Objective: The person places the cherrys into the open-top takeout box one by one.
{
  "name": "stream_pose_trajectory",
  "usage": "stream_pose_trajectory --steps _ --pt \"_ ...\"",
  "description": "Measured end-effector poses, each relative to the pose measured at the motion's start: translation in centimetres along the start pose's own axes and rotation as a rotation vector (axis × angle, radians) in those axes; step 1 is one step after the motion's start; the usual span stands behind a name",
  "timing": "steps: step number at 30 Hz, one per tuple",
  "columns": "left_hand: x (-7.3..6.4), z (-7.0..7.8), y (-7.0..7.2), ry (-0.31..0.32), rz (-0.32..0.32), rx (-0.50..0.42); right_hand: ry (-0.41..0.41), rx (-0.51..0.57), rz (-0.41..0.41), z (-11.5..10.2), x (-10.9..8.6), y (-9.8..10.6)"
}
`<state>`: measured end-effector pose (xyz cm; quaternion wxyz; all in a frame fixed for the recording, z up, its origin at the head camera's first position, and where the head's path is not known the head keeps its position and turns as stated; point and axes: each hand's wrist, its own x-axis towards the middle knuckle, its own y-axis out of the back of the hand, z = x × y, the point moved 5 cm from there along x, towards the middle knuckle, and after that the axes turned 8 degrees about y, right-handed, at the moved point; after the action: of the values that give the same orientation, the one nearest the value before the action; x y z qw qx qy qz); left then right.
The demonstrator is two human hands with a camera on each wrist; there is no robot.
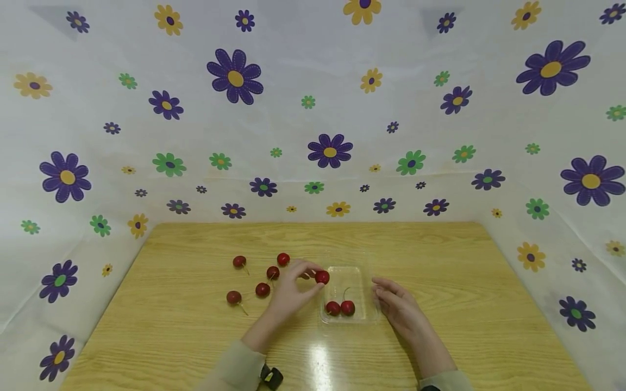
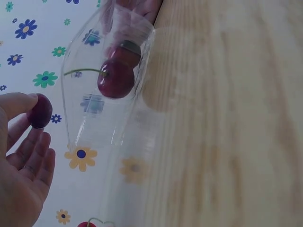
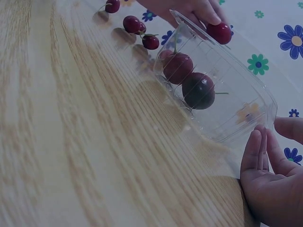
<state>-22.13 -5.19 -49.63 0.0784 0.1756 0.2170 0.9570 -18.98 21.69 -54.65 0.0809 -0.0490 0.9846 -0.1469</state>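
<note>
My left hand [image 1: 292, 290] pinches a dark red cherry [image 1: 322, 277] between thumb and fingers, at the left rim of a clear plastic container [image 1: 369, 304]. In the left wrist view, this cherry [image 2: 40, 111] sits at the fingertips, beside the container. Two cherries lie in the near part of the container; one cherry [image 1: 348, 308] has its stem pointing up. My right hand [image 1: 402, 310] is at the container's right side, fingers fairly straight. The right wrist view has its fingertips [image 3: 258, 135] right at the container's corner.
Several loose cherries lie on the wooden table [image 1: 186, 255] left of the container, among them a cherry [image 1: 234, 297] with its stem toward me and a cherry [image 1: 283, 259] close to my left hand. A white flower-patterned sheet [image 1: 293, 119] encloses the table's back and sides.
</note>
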Motion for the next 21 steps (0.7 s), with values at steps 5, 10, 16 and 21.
stream_pose_trajectory --steps 5,10,16,21 --pt "0.0 0.3 -0.8 0.009 -0.032 0.003 -0.016 0.001 0.014 0.1 0.0 0.0" --pt "0.0 0.7 -1.6 0.01 -0.067 -0.004 -0.026 0.004 -0.006 0.0 -0.1 0.1" --pt "0.0 1.0 -2.3 0.003 -0.101 0.004 -0.024 -0.005 0.001 -0.1 -0.1 0.0" --pt "0.0 0.9 -2.8 0.036 -0.137 0.023 -0.019 -0.015 0.003 -0.2 -0.1 0.0"
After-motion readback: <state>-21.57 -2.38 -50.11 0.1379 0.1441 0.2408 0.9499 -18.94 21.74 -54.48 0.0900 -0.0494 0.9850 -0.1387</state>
